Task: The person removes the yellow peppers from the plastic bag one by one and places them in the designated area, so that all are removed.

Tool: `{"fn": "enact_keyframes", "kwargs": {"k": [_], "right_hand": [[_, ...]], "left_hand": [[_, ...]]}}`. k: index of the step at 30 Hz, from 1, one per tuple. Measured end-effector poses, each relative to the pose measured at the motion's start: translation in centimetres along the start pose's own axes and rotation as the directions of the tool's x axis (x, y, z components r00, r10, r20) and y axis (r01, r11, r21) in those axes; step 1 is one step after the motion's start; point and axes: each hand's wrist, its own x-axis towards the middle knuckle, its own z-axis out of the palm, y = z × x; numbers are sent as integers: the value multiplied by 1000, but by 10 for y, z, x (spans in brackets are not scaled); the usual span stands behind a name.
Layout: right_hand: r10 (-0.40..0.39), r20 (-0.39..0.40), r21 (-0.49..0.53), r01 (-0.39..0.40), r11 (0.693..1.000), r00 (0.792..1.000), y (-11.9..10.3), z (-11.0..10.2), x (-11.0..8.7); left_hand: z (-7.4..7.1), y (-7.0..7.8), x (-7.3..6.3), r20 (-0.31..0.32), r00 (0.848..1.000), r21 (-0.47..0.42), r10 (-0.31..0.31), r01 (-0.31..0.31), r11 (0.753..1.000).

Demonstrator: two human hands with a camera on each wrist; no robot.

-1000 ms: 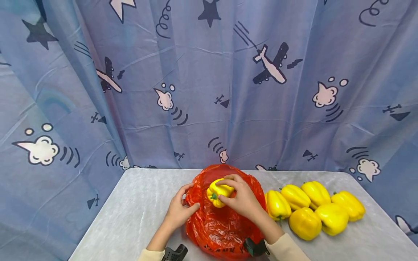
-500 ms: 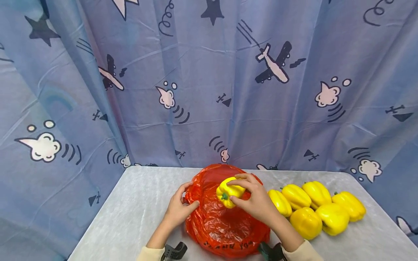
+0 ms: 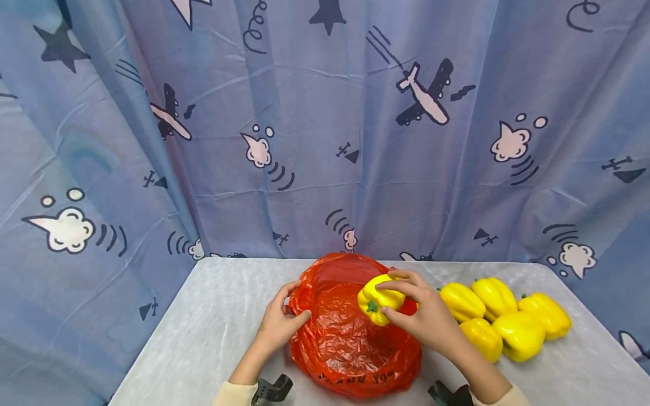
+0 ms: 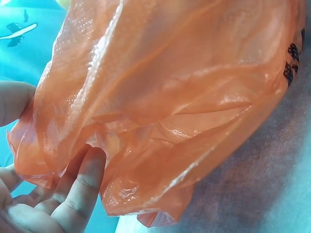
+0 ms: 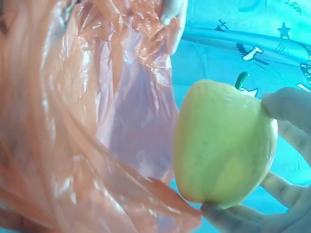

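A red plastic bag [image 3: 350, 338] stands with its mouth spread, printed letters along its near side. My left hand [image 3: 279, 324] grips its left rim; in the left wrist view the thumb and fingers [image 4: 90, 174] have the thin film between them. Over the bag's right rim, my right hand [image 3: 424, 307] holds a yellow bell pepper [image 3: 378, 299], thumb on one side and fingers on the other. Its green stem points toward me in the head view. The right wrist view has this pepper [image 5: 223, 145] beside the bag's opening [image 5: 136, 107].
Several yellow bell peppers [image 3: 518, 335] lie grouped on the white-covered table [image 3: 213, 316], right of my right hand. A blue patterned curtain [image 3: 304, 214] hangs behind the table. Each wrist wears a dark camera mount [image 3: 274, 389].
My right hand has moved right with the bell pepper, from over the middle of the bag to its right rim, now covering the nearest loose pepper. The left hand stays at the rim.
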Motion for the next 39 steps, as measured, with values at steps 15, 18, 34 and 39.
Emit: {"fn": "enact_keyframes", "kwargs": {"k": [15,18,34,39], "right_hand": [[-20,-73,-45,17,999,997,0,-39,-31],[-40,-97,-66,34,997,995,3,-43,-38],[150,-63,-194,-159,968,987,29,-51,-81],[197,-46,-213,-202,956,979,42,-47,-92]], "left_hand": [[-2,-1,0,2,1000,62,5,-5,998],[-2,-1,0,3,1000,60,-5,5,998],[-3,1,0,10,1000,48,-17,17,999],[-3,1,0,15,1000,44,-25,25,999]]}}
